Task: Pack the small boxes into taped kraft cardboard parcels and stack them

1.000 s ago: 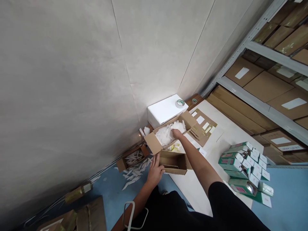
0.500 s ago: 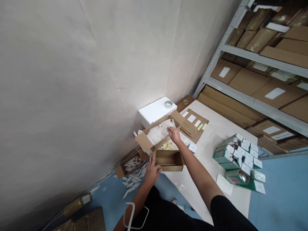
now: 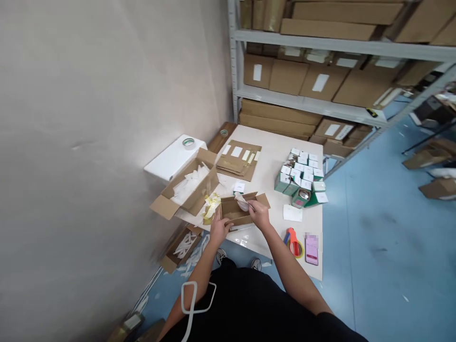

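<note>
A small open cardboard box stands at the table's near edge. My left hand grips its near left corner, the thumb along the near wall. Inside the box's right half my right hand pinches a crumpled piece of white packing paper. To the left is a larger open carton, with white packing paper heaped inside. Crumpled yellow and white strips lie between the two boxes. A small white-topped carton sits just behind the small box.
Several green-and-white cartons stand on the table's right. Nearer lie an orange-handled tool, a tape roll and a phone. Flattened cardboard lies at the back. Shelving and a wall bound the table.
My right hand has moved from the larger carton to the small box, bringing packing paper with it. The small box now rests at the table edge, and the view has turned right.
</note>
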